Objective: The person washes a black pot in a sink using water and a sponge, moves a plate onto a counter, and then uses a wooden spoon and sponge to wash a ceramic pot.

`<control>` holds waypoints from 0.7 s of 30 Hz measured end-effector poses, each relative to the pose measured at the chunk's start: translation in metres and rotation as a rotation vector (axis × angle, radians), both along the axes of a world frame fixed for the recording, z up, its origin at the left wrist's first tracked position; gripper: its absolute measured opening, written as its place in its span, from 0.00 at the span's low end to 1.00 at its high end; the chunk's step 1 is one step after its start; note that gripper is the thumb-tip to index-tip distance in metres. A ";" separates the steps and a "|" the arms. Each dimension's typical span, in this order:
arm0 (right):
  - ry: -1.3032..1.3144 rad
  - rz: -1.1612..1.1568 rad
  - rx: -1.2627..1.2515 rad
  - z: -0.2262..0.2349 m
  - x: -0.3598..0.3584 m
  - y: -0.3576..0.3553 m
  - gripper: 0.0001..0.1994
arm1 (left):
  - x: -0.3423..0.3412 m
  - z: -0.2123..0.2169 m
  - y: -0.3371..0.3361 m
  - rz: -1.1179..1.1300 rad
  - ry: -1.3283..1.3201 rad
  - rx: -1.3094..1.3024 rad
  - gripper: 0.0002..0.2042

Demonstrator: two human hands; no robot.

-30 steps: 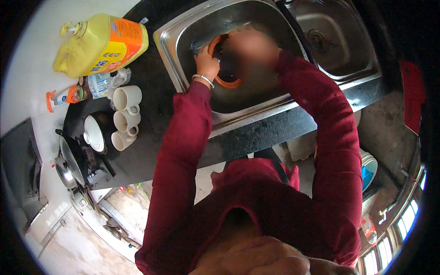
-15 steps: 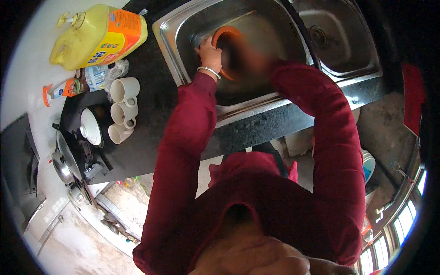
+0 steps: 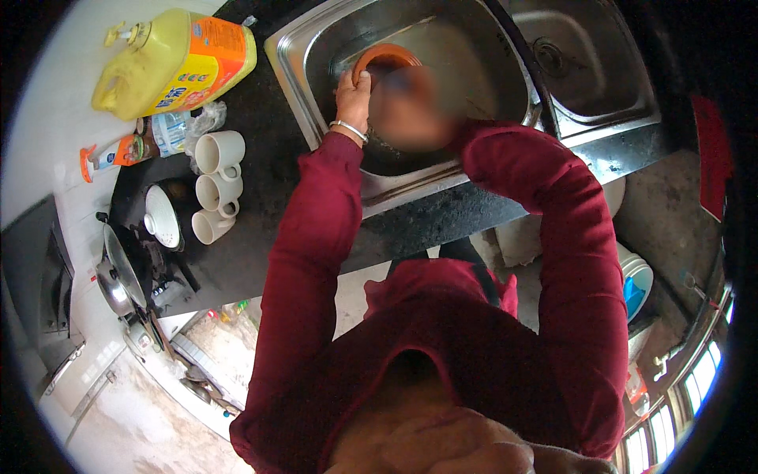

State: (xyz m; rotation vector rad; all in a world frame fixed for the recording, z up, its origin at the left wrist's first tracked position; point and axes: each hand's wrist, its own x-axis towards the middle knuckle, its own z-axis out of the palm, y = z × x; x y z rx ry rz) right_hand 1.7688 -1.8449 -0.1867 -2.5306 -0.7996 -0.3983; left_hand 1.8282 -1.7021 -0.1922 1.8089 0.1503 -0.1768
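An orange-brown round bowl [image 3: 387, 52] is in the left basin of the steel sink [image 3: 294, 88], tilted so that its opening partly shows. My left hand [image 3: 352, 103], with a light bangle at the wrist, grips the bowl's left rim, thumb on top. Over the bowl's mouth is my right hand [image 3: 418, 114], its fingers smeared by motion. Whether it holds anything cannot be made out. The bowl's near side is hidden behind the blurred right hand.
Left of the sink, a large yellow pump jug [image 3: 178, 67], a spray bottle [image 3: 110, 156] and three white mugs [image 3: 217, 150] stand on the black counter [image 3: 276, 178]. A white lid [image 3: 163, 217] lies nearby. A second basin [image 3: 604, 107] adjoins on the right.
The bowl has shifted slightly left and its opening shows less. My left hand has moved a little left with it, and my blurred right hand is now nearer to it over the bowl.
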 end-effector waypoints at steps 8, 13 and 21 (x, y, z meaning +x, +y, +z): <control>0.687 0.253 -0.253 0.034 -0.005 -0.032 0.17 | -0.001 0.017 -0.005 -0.050 0.059 -0.058 0.14; 0.680 0.025 -0.347 0.031 -0.008 -0.032 0.21 | 0.022 0.014 -0.013 -0.223 0.029 0.157 0.16; 0.690 -0.002 -0.361 0.047 0.002 -0.018 0.21 | 0.019 0.032 -0.030 -0.315 0.041 0.017 0.17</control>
